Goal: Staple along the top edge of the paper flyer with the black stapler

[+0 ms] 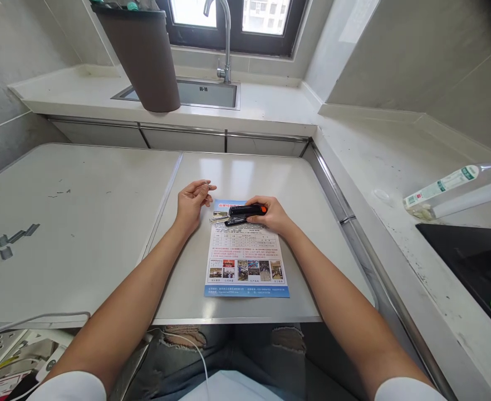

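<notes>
A printed leaflet (245, 245) with blue edges, text and small photos lies on the white table (187, 303). Over its upper part, my right hand (268, 213) grips a black stapler (239, 210) with an orange spot near the fingers; its silver metal part points left. My left hand (194, 203) is just left of the leaflet's top, thumb and fingertips pinched on a tiny shiny piece (207, 184), too small to name.
A brown bin (145, 61) stands by the sink (207, 93) behind the table. Grey tape scraps (16, 236) lie at the left. On the right counter are a clear bottle (450, 189) and a black panel (471, 250). A white cable (37, 318) crosses the lower left.
</notes>
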Demonstrator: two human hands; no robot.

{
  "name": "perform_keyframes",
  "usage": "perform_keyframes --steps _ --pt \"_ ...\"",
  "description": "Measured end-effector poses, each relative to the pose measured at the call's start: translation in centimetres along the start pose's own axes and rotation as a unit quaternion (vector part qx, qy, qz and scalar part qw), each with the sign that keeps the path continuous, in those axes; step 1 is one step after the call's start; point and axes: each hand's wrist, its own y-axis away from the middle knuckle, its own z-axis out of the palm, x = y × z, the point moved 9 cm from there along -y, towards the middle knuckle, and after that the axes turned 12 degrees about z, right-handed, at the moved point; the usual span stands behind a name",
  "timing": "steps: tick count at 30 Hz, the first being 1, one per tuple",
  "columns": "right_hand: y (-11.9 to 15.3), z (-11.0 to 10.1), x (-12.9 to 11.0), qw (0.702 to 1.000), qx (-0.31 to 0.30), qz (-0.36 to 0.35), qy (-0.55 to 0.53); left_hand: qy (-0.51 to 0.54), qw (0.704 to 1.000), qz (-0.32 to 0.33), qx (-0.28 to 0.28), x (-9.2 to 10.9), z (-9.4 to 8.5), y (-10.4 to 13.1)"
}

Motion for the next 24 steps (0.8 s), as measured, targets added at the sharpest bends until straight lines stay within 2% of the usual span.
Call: perform_keyframes --steps 3,6,9,13,15,18,21,24 --pt "-0.1 0.2 0.1 1.000 -0.014 -0.003 0.019 -0.047 0.997 0.045 -0.038 0.7 1.1 0.3" --pt "-0.1 0.3 -0.1 0.998 -0.031 -0.009 0.057 -0.070 0.994 0.054 -0.059 0.9 1.5 0.6" --pt "0.4 0.3 -2.1 0.990 -0.012 -0.076 0.120 -0.113 0.988 0.058 -0.091 1.1 1.8 0.9" --pt "2.5 0.9 -6.2 0.943 0.096 -0.207 0.243 -0.178 0.971 0.081 -0.135 1.3 2.6 1.4" --pt "3.3 2.6 -7.2 0.917 0.096 -0.234 0.308 -0.207 0.962 0.097 -0.149 1.5 2.9 1.7" --pt "3.9 5.0 -7.4 0.888 0.061 -0.257 0.375 -0.244 0.947 0.136 -0.158 2.2 3.3 2.1" --pt "3.9 5.3 -7.3 0.880 0.073 -0.259 0.391 -0.261 0.936 0.164 -0.170 3.0 3.7 2.3" --pt "3.8 4.6 -7.2 0.881 0.087 -0.256 0.388 -0.255 0.937 0.157 -0.182 3.2 4.0 2.4"
